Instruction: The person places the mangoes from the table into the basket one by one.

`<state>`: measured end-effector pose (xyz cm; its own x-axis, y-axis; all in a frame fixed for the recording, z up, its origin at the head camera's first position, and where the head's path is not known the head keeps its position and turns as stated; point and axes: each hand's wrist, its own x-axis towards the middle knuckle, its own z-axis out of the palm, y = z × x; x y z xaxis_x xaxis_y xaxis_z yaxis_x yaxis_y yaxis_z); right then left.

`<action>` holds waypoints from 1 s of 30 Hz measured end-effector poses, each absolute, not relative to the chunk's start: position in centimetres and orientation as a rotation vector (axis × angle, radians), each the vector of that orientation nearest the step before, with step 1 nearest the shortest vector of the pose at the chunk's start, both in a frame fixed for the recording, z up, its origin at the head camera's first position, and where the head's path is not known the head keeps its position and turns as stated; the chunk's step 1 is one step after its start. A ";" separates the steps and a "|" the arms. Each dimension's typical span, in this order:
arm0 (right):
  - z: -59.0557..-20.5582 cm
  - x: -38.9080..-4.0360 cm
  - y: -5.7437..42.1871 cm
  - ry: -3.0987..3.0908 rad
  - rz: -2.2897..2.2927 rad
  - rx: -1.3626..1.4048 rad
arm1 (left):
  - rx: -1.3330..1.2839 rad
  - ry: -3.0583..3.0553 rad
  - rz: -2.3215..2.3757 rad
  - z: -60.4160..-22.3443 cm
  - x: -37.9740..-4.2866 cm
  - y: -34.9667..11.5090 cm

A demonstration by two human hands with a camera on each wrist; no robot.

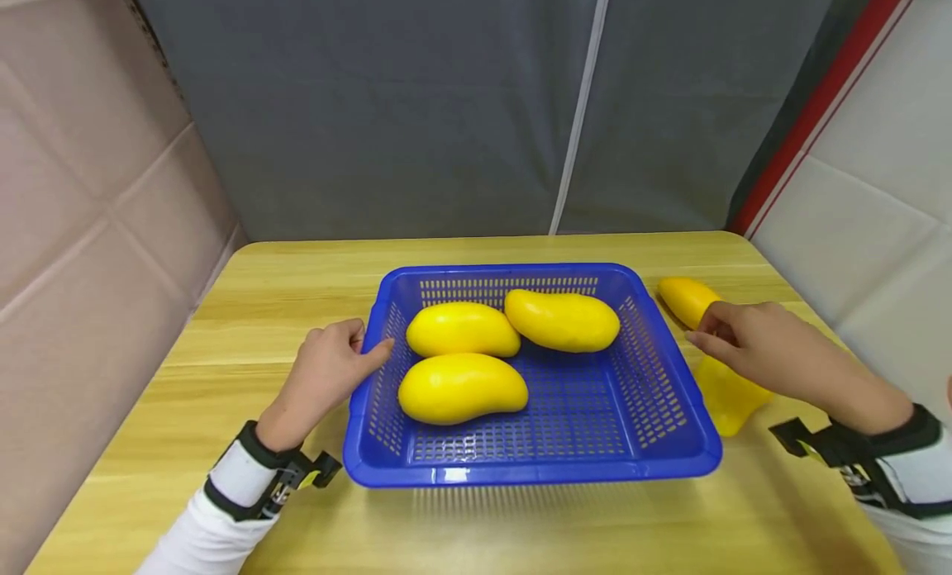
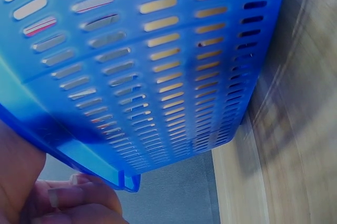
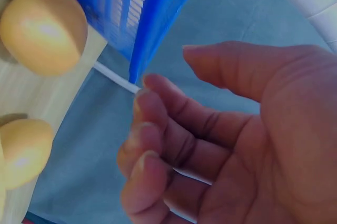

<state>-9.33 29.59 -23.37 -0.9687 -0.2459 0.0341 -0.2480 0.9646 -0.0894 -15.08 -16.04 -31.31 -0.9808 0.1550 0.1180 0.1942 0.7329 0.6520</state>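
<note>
A blue perforated plastic basket holds three yellow mangoes: one at the upper right and two on the left, a rear mango and a front mango. My left hand grips the basket's left rim, thumb over the top and fingers curled beneath. The left wrist view shows those fingers under the blue rim. My right hand is just beside the right rim, fingers loosely bent and holding nothing. Partly behind it are two more mangoes, a far one and a nearer one.
The basket stands on a wood-grain table. A grey curtain rises behind the table's back edge. Pale padded walls flank it on the left and the right.
</note>
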 end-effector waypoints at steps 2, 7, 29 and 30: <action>-23.0 -10.1 30.0 -3.068 0.146 0.391 | -0.286 -2.871 -1.089 -31.2 -15.1 -16.1; -22.3 -12.2 30.9 -3.073 0.181 0.385 | -0.274 -2.873 -1.091 -31.3 -15.0 -16.1; -23.0 -18.3 34.7 -3.277 0.149 0.292 | -0.261 -2.911 -1.111 -30.8 -14.8 -15.9; -23.0 -18.5 34.9 -3.287 0.159 0.289 | -0.258 -2.914 -1.117 -30.9 -14.7 -15.9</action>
<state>-18.53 34.91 -23.04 -0.9717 -0.1804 -0.1522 -0.1649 0.9803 -0.1091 -14.74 -15.86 -30.86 -0.9864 0.1497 0.0686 0.1571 0.7319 0.6631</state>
